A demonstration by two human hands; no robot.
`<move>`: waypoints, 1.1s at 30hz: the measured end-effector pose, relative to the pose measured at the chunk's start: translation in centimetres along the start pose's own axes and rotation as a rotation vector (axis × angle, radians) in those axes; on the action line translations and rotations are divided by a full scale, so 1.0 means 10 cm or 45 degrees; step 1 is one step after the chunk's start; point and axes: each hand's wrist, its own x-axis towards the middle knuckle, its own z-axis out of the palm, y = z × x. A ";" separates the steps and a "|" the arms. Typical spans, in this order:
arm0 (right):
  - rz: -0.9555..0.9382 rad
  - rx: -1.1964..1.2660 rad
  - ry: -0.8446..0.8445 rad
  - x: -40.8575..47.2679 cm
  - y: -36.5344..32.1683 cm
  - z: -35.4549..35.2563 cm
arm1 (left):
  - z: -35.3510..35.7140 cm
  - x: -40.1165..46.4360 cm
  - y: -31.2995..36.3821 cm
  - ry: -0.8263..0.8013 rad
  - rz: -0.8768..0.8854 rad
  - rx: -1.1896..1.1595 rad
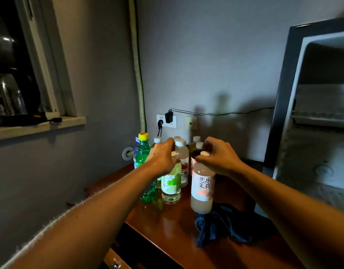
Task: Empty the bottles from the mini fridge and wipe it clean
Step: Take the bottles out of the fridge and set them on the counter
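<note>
both hands set bottles on the tabletop [173, 220]: left grip [163, 158] clasped a green-label bottle [171, 183], right grip [218, 157] a pink bottle [202, 189]; fridge [320, 105] shelves looked bare, cloth [221, 224] unused, wiping apparently left.

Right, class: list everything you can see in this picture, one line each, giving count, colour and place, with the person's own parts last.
pale pink bottle: one, white cap, right of the group, above the cloth
grape-label bottle: one, pale green, front left
green bottle: one, yellow cap, far left
other bottles: several, mostly white-capped, behind
cloth: one, dark blue, on table
table: one, reddish brown
mini fridge: one, door open, right
wall sockets: white, back wall
kettle: one, window sill
left hand: grip on grape-label bottle's top
right hand: grip on pale pink bottle's top
</note>
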 end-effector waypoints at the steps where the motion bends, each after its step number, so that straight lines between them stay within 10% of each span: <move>1: -0.005 -0.009 -0.005 0.03 -0.01 0.01 | 0.01 0.02 -0.02 -0.003 -0.004 0.007; 33: -0.088 -0.088 -0.181 0.26 0.10 0.27 | 0.19 0.03 0.06 -0.024 0.247 0.312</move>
